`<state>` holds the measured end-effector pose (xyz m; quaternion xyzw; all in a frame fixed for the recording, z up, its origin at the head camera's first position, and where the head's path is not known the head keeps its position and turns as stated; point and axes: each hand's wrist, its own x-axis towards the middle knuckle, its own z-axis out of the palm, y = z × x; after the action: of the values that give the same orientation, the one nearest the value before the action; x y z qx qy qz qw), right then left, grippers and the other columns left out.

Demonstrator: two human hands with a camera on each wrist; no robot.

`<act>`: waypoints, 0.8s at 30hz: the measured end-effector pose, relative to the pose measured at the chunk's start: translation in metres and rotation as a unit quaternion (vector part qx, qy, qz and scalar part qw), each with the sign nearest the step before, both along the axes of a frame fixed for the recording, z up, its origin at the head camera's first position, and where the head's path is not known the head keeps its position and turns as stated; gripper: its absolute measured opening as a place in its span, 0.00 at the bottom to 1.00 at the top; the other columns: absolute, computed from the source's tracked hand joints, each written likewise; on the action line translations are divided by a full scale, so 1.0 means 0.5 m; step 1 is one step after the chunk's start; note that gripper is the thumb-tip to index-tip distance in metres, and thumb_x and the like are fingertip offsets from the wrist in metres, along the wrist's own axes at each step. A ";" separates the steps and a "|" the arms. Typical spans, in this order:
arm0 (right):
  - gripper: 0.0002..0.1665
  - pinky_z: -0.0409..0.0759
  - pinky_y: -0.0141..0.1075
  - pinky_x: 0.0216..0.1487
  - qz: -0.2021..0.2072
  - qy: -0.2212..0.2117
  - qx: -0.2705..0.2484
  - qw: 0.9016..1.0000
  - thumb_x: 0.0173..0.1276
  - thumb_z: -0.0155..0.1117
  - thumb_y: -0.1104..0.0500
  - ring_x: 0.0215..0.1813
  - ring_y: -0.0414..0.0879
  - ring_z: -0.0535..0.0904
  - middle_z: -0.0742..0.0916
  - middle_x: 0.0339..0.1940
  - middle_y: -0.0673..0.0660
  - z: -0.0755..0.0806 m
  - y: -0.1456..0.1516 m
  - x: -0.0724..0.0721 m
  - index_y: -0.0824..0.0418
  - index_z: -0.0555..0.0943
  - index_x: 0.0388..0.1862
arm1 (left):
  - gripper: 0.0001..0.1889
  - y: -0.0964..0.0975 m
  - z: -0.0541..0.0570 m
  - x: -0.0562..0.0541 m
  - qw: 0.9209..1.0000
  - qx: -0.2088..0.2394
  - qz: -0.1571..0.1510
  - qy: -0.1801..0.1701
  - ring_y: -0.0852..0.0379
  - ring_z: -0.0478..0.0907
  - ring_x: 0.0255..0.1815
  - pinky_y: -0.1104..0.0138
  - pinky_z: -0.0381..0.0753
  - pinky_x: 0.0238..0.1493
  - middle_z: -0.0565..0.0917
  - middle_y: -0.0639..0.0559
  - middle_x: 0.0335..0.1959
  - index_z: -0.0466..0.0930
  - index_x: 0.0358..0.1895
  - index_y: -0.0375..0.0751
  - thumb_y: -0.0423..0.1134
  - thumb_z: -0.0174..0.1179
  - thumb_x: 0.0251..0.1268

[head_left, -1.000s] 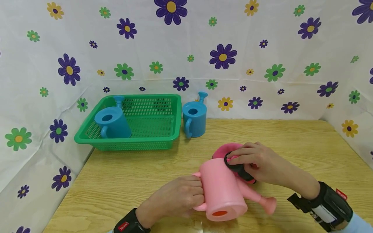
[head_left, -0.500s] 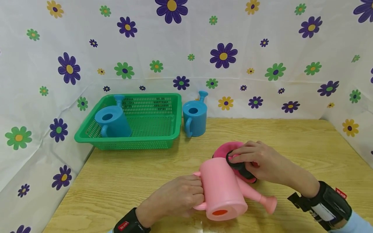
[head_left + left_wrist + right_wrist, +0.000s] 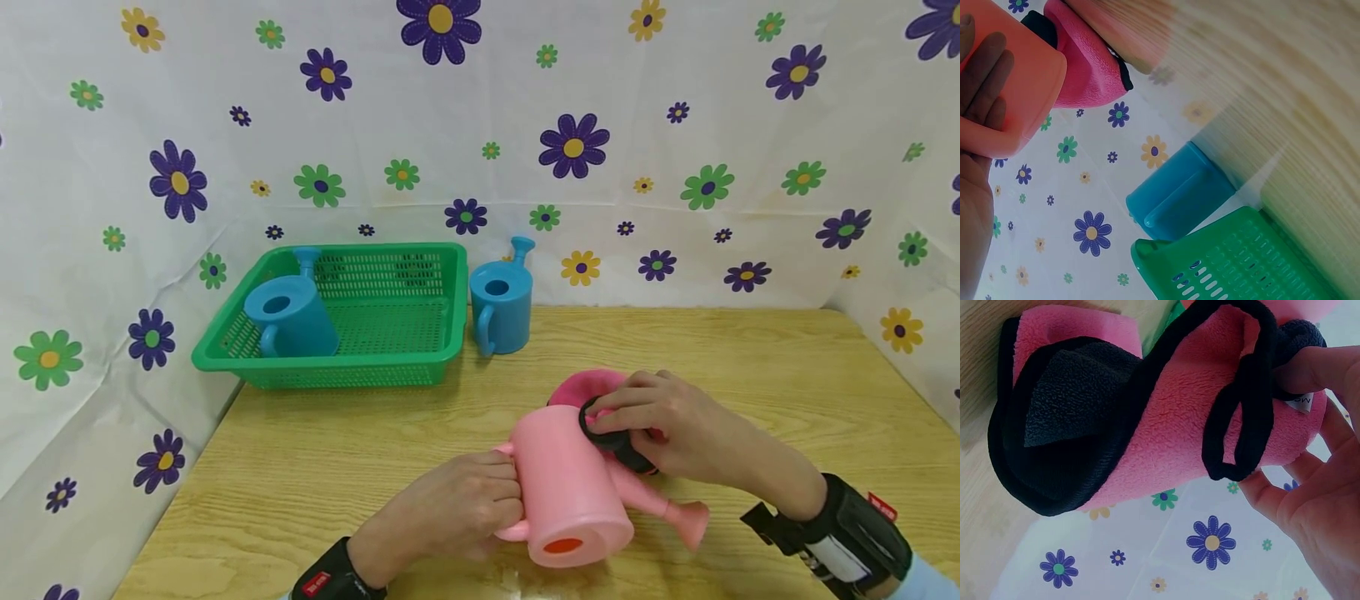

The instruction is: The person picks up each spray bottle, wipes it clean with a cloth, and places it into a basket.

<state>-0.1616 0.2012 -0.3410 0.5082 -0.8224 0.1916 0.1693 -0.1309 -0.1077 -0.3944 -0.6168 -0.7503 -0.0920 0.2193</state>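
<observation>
My left hand (image 3: pixel 476 504) grips the handle of a pink watering can (image 3: pixel 573 492), which is tipped on its side above the table with its spout to the right. An orange-red opening shows at its near end. My right hand (image 3: pixel 682 425) pinches a fluffy pink cloth with black edging (image 3: pixel 1191 412) and holds it at the far right side of the can. In the right wrist view the cloth hangs folded, with a loop and a small white tag. Part of the cloth (image 3: pixel 1088 62) is hidden behind the can in the left wrist view.
A green plastic basket (image 3: pixel 345 371) stands at the back left with a blue watering can (image 3: pixel 296 317) leaning inside. Another blue watering can (image 3: pixel 502 312) stands upright just right of it. Behind the wooden table (image 3: pixel 360 450) hangs a flower-print sheet (image 3: pixel 465 108).
Both hands keep their hold on the can and the cloth. The right hand and cloth have shifted only slightly against the can, which has moved a touch to the left.
</observation>
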 end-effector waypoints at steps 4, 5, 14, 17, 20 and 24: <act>0.30 0.81 0.41 0.46 0.013 -0.004 -0.005 1.000 0.49 0.73 0.75 0.49 0.44 0.83 0.91 0.48 0.46 0.005 -0.003 0.007 0.49 0.90 0.48 | 0.18 -0.002 0.000 -0.001 1.000 -0.001 0.000 0.006 0.66 0.70 0.31 0.73 0.73 0.53 0.73 0.62 0.23 0.70 0.22 0.52 0.45 0.62 0.73; 0.30 0.81 0.41 0.46 0.017 -0.005 -0.007 1.000 0.49 0.73 0.75 0.49 0.44 0.83 0.91 0.48 0.45 0.006 -0.004 0.010 0.48 0.90 0.48 | 0.18 -0.003 0.000 -0.002 1.000 -0.001 0.000 0.005 0.65 0.70 0.31 0.73 0.73 0.53 0.73 0.62 0.23 0.70 0.22 0.52 0.45 0.62 0.73; 0.25 0.80 0.42 0.49 0.064 0.015 -0.007 0.998 0.53 0.80 0.67 0.51 0.46 0.82 0.90 0.48 0.43 0.021 -0.015 0.035 0.45 0.87 0.47 | 0.17 -0.006 -0.004 -0.009 1.000 0.008 0.002 0.017 0.64 0.69 0.30 0.73 0.72 0.46 0.71 0.62 0.22 0.71 0.22 0.52 0.44 0.67 0.68; 0.22 0.79 0.43 0.50 0.072 0.011 -0.004 0.997 0.55 0.81 0.62 0.52 0.45 0.82 0.90 0.49 0.42 0.027 -0.020 0.046 0.44 0.87 0.46 | 0.14 -0.010 -0.004 -0.009 1.000 0.001 0.015 0.001 0.64 0.70 0.32 0.73 0.73 0.44 0.73 0.62 0.23 0.75 0.25 0.51 0.44 0.67 0.67; 0.25 0.78 0.42 0.50 0.076 0.011 0.002 0.997 0.51 0.82 0.65 0.52 0.44 0.81 0.89 0.49 0.41 0.033 -0.023 0.055 0.43 0.87 0.45 | 0.09 -0.014 -0.003 -0.009 0.999 -0.008 0.028 -0.020 0.63 0.72 0.33 0.73 0.74 0.45 0.76 0.63 0.24 0.78 0.28 0.51 0.41 0.67 0.66; 0.28 0.79 0.42 0.49 0.076 0.016 0.011 0.997 0.48 0.80 0.68 0.52 0.42 0.81 0.89 0.49 0.40 0.039 -0.025 0.064 0.41 0.86 0.43 | 0.08 -0.019 0.000 -0.011 0.999 -0.011 0.037 -0.026 0.63 0.72 0.34 0.72 0.75 0.47 0.76 0.63 0.24 0.79 0.28 0.51 0.38 0.67 0.63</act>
<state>-0.1296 0.1889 -0.3217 0.5745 -0.7804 0.1866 0.1615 -0.1366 -0.1170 -0.3945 -0.5881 -0.7792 -0.0915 0.1966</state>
